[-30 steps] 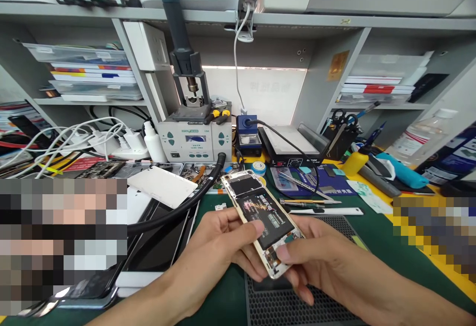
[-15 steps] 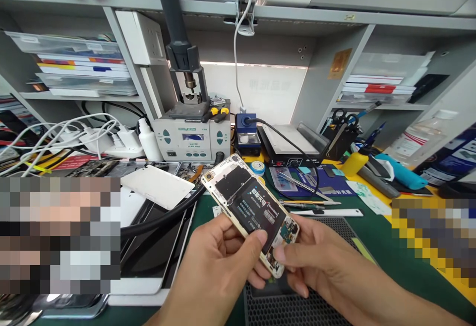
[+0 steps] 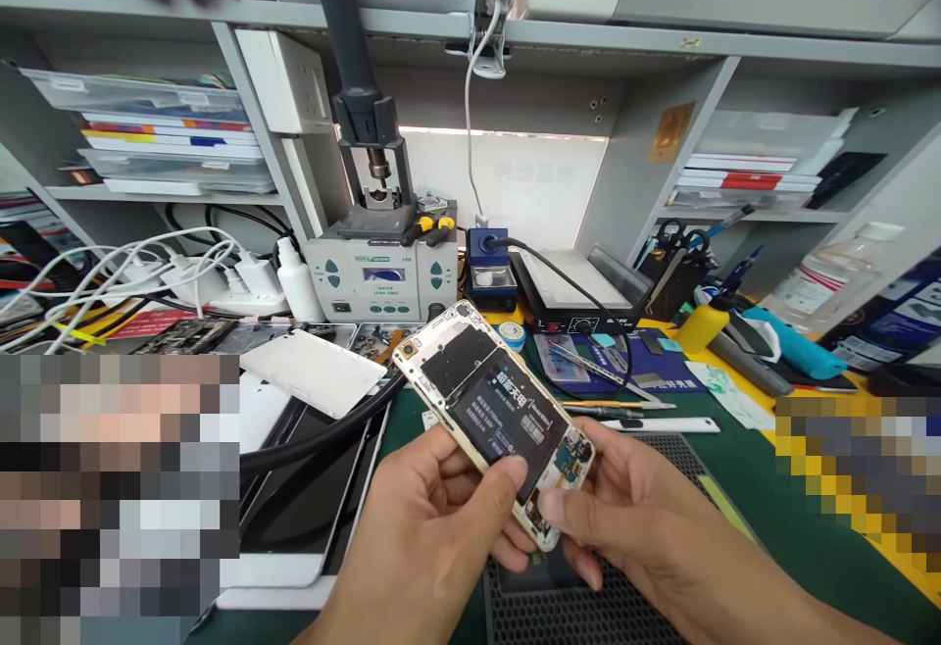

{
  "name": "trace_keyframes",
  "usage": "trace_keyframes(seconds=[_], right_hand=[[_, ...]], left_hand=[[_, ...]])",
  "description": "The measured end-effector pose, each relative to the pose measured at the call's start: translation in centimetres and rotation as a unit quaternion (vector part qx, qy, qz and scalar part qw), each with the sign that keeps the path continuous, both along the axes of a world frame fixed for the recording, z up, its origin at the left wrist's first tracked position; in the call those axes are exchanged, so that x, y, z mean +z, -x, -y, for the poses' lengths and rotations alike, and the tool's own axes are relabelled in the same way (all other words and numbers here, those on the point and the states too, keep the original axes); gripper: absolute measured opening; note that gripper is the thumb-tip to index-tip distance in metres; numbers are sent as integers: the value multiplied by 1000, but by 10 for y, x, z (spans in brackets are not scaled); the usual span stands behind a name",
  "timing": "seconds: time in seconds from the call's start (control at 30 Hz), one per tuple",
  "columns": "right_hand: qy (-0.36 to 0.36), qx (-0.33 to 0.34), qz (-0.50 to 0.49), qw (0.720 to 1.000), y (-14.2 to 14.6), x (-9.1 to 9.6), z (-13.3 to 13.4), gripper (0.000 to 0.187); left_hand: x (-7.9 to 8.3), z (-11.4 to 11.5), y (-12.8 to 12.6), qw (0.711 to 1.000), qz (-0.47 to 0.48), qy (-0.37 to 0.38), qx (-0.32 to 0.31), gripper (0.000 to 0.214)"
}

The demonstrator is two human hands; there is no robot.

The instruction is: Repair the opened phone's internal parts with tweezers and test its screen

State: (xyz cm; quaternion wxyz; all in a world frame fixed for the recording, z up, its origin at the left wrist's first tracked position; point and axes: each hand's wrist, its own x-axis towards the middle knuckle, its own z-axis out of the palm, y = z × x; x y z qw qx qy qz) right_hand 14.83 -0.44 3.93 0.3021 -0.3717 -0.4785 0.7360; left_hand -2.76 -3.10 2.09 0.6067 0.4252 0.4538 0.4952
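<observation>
An opened smartphone (image 3: pixel 489 410) without its back cover is held tilted in both hands, above the bench. Its black battery (image 3: pixel 515 420) and a small green circuit board (image 3: pixel 571 457) near the lower end are exposed. My left hand (image 3: pixel 448 508) grips the phone's lower left side, thumb pressed on the battery's edge. Around the lower right corner my right hand (image 3: pixel 624 498) is closed, with its thumb on the inner parts by the bottom edge. The fingers behind the phone are partly hidden. Below lies a dark honeycomb-patterned mat (image 3: pixel 588 596).
A white back panel (image 3: pixel 313 371) and tablet-like screens (image 3: pixel 294 498) lie at left, crossed by a thick black hose (image 3: pixel 323 439). Behind stand a rework station (image 3: pixel 374 277), a soldering iron stand (image 3: pixel 489 268) and a flat heating plate (image 3: pixel 569 282). A yellow bottle (image 3: pixel 702 322) is at right.
The phone has barely shifted, its upper end slightly higher and further left. Both hands keep the same hold, and the camera view has moved slightly.
</observation>
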Motion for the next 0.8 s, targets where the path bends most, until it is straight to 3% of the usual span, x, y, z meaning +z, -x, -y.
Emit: trace_keyframes(seconds=[0.23,0.4,0.5,0.67,0.8], right_hand=[[7,-10,-4,1000,-2,-2,1,29],[-51,-95,4,994,-14,-3,-11,48],[-51,-134,-17,990,-20,-1,-18,57],[-23,-89,-70,993,-17,4,-19,59],[-16,-72,-102,992,-19,5,-27,49]], left_hand=[[0,2,0,1000,10,-10,4,33],[6,1,7,998,56,29,12,30],[8,-2,8,996,77,51,16,32],[-2,-4,3,997,67,26,20,28],[-2,-4,7,993,111,-29,-3,45]])
